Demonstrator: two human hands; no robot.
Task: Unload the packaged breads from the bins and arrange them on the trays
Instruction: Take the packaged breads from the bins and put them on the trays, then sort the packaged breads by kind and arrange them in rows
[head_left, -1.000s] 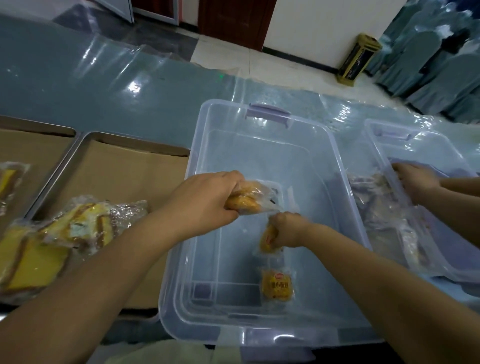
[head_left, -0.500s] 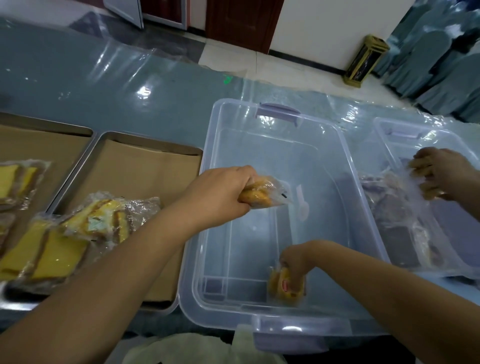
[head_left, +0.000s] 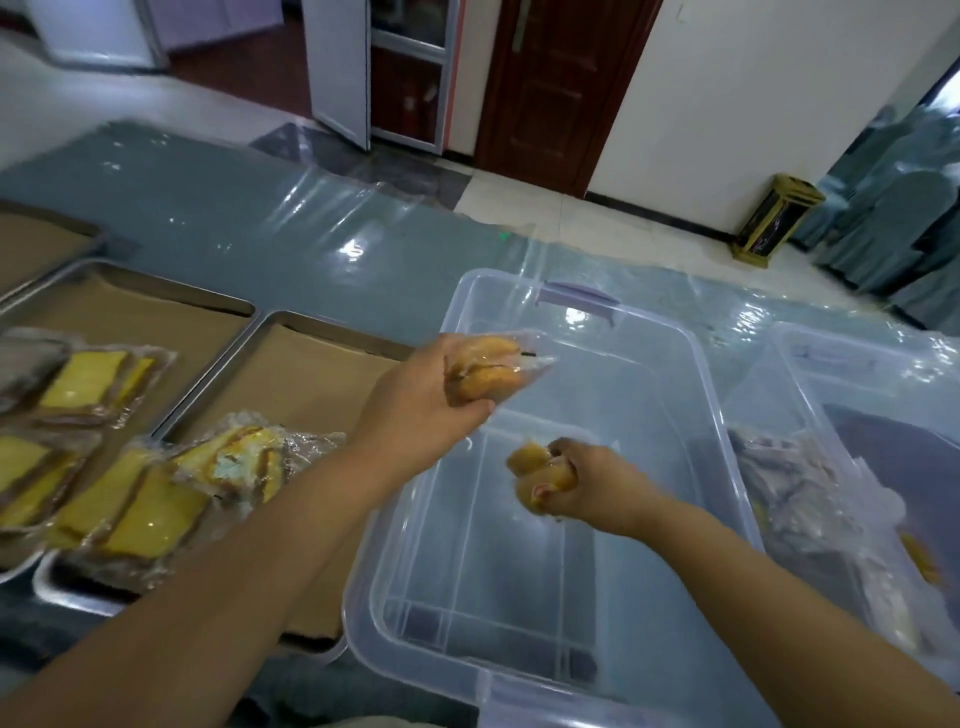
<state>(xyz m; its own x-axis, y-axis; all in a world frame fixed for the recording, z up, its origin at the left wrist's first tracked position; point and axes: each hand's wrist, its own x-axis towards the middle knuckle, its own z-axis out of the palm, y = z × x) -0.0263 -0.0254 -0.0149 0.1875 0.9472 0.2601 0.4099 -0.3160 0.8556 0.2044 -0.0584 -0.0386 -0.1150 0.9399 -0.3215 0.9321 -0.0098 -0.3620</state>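
My left arm reaches in from the lower left. My left hand (head_left: 415, 400) is raised over the left rim of the clear bin (head_left: 670, 332), fingers curled round a wrapped golden bread (head_left: 488, 371) whose wrapper end sticks out to the right. My right arm comes in from the lower right. My right hand (head_left: 587, 488) is held above the bin's floor, fist closed on small yellow bread packs (head_left: 540, 478); they are blurred, and I cannot tell how many.

A metal tray (head_left: 291, 332) lined with brown paper sits just left of the bin and carries wrapped yellow cake slices (head_left: 145, 499) at its near end. A second tray (head_left: 130, 306) lies further left, also loaded. A second clear bin (head_left: 810, 353) at right holds pale wrapped packs (head_left: 800, 483).

The table (head_left: 260, 218) is grey-blue under a glossy clear sheet. Beyond it are a pale tiled floor, a dark wooden door (head_left: 556, 88), a black-and-gold floor bin (head_left: 776, 221) against the white wall, and grey-covered chairs (head_left: 893, 223) at far right.
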